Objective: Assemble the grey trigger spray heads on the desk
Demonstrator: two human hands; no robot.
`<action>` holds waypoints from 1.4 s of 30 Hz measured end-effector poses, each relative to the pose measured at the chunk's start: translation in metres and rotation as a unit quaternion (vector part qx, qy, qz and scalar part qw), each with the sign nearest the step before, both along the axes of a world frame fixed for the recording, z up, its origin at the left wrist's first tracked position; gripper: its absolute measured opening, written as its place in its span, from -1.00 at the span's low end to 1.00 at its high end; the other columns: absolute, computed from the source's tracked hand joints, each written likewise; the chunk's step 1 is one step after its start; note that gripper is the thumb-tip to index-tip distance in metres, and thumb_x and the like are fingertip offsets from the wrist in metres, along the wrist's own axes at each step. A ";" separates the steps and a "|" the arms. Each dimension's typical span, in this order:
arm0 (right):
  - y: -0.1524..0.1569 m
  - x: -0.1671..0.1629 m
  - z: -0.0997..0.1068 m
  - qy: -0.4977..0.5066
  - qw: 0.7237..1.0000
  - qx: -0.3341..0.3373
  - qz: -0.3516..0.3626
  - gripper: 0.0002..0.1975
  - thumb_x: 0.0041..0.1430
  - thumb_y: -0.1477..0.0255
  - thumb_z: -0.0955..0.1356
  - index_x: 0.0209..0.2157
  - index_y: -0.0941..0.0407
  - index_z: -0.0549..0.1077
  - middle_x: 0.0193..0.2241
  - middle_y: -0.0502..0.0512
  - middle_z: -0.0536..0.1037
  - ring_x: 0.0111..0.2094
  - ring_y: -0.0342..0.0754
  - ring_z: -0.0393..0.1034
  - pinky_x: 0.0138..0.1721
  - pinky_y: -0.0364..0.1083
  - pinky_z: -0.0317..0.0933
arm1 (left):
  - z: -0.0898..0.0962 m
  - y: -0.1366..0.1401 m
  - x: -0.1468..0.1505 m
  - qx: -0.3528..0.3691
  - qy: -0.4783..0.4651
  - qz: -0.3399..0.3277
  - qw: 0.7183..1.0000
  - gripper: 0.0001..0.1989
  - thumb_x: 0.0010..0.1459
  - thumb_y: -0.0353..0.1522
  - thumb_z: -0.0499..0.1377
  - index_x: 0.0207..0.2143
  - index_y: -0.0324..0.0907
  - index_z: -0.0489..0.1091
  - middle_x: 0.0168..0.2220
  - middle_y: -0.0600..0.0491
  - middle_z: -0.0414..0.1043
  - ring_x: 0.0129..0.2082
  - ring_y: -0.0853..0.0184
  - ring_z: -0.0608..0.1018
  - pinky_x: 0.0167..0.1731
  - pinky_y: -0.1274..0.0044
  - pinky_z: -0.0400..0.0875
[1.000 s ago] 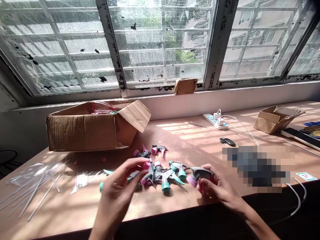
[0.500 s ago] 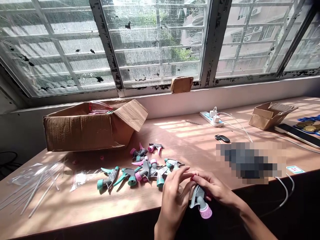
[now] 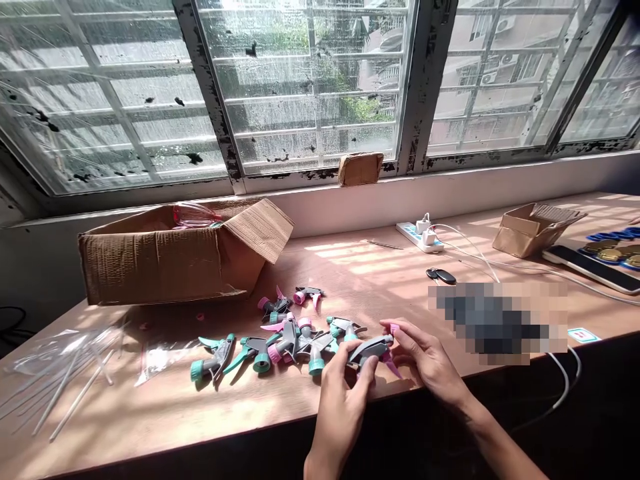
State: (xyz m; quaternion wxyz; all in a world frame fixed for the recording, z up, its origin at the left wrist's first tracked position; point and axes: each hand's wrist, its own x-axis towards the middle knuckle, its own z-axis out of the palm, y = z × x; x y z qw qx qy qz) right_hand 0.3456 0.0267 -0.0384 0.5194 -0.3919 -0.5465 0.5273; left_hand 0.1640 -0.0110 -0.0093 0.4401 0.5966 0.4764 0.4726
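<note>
Grey spray head hangs over the worktop, gripped in the left hand, its long axis pointing at the right hand, which pinches a small pink piece by the tip

Through the head camera I'm watching sunlight pouring in through streaked, barred windows and falling in stripes across the wooden tabletop. Paint is flaking off the frames; foliage and a pinkish building are showing outside.
</note>
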 end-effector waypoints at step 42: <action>-0.004 0.003 -0.002 -0.042 0.992 0.006 0.120 -0.65 0.29 0.11 0.41 -0.07 0.07 0.44 -0.47 -0.03 0.48 -0.50 -0.15 0.36 -0.45 -0.18 0.27 | -0.007 0.001 -0.016 -0.028 -0.026 -0.046 0.998 -0.76 0.33 -0.19 0.18 -0.06 -0.12 0.31 -0.33 0.12 0.33 -0.40 0.39 0.34 -0.35 0.56 0.30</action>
